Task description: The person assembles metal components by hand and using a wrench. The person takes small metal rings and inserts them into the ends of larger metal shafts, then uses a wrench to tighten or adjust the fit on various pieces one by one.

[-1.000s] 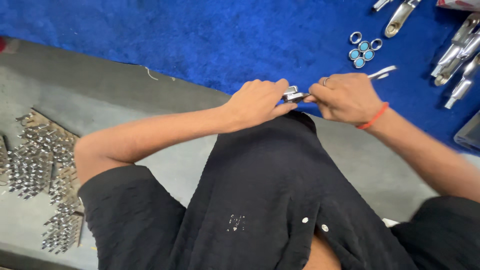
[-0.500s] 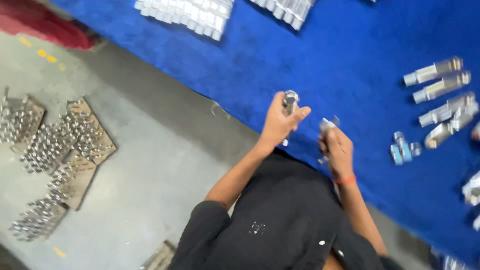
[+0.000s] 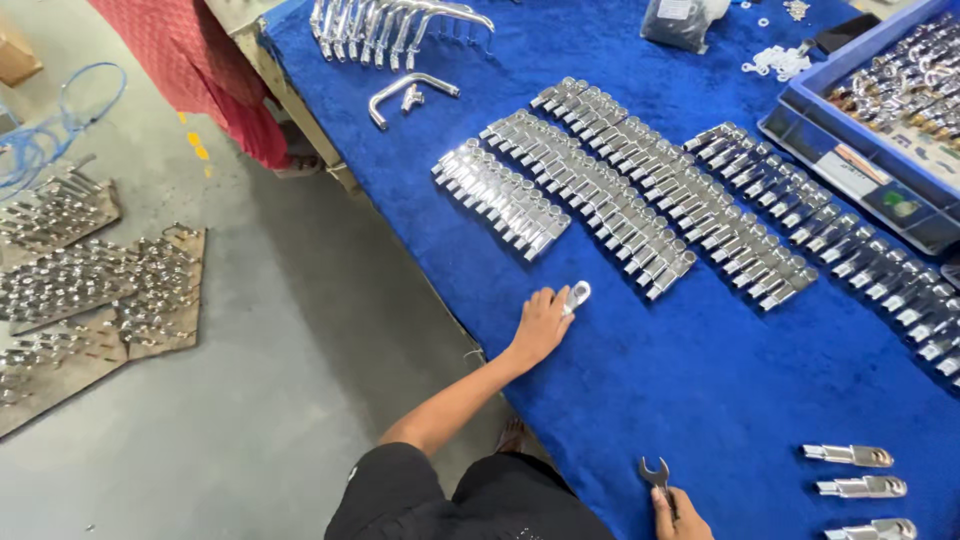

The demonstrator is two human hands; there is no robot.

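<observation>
Mid-frame, the left hand [image 3: 540,325] rests on the blue desk [image 3: 640,370], fingers [image 3: 556,298] pinching a chrome fitting [image 3: 577,295] (below the rows); the right hand [image 3: 680,518] clenches a wrench [image 3: 657,474] at the lower edge.

A table [image 3: 640,380] covered in blue cloth carried long rows of chrome fittings [image 3: 620,190], curved spouts [image 3: 390,25], a blue bin [image 3: 860,150] of parts and three loose fittings [image 3: 860,487]. On the grey floor [image 3: 280,380], cardboard sheets [image 3: 90,300] held more metal parts.

Black short-sleeved shirt, bare forearms
</observation>
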